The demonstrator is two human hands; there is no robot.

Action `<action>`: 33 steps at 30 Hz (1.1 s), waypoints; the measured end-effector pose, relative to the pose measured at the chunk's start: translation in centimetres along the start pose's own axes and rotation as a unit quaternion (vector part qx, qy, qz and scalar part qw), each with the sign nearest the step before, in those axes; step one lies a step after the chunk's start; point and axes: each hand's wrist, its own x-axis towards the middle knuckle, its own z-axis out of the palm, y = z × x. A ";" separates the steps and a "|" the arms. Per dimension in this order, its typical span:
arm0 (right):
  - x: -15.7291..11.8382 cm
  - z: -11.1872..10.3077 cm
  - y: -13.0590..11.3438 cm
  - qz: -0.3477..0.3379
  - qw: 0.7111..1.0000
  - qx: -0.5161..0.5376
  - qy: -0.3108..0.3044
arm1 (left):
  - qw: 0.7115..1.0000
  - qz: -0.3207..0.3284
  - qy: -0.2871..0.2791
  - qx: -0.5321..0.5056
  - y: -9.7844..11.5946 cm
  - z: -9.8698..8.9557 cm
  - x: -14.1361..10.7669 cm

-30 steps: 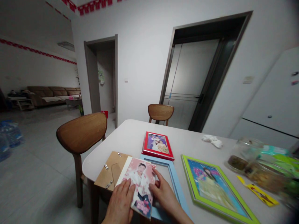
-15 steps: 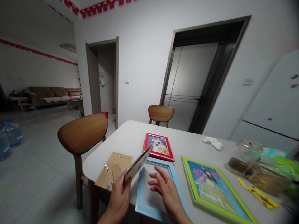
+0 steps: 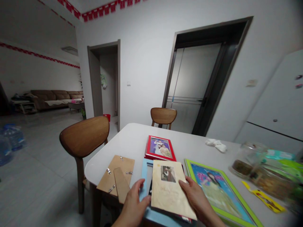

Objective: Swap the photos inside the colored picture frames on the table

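My right hand (image 3: 197, 197) grips the right edge of a cream-coloured photo card (image 3: 169, 198), which carries a small picture near its top. Darker sheets show beneath the card's lower and left edges. The card is above the light blue picture frame (image 3: 144, 176) and hides most of it. My left hand (image 3: 136, 201) is open, thumb and fingers apart, at the frame's left side close to the card. Left of it lies a brown frame backing board (image 3: 125, 162) with metal clips and a stand leg.
A red framed photo (image 3: 148, 148) lies beyond the blue frame, and a green framed photo (image 3: 196, 189) to the right. Glass jars (image 3: 248, 157), a yellow wrapper (image 3: 267, 200) and crumpled tissue (image 3: 216, 145) are on the table's right. Wooden chairs (image 3: 85, 135) stand around the white table (image 3: 132, 135).
The card went from my left hand to my right and turned from edge-on to face up over the blue frame. My left hand has let go and opened.
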 end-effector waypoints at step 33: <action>0.2 1.5 0.7 -0.167 0.745 -0.643 0.069 | 0.920 0.066 -0.192 0.336 3.0 0.1 -0.4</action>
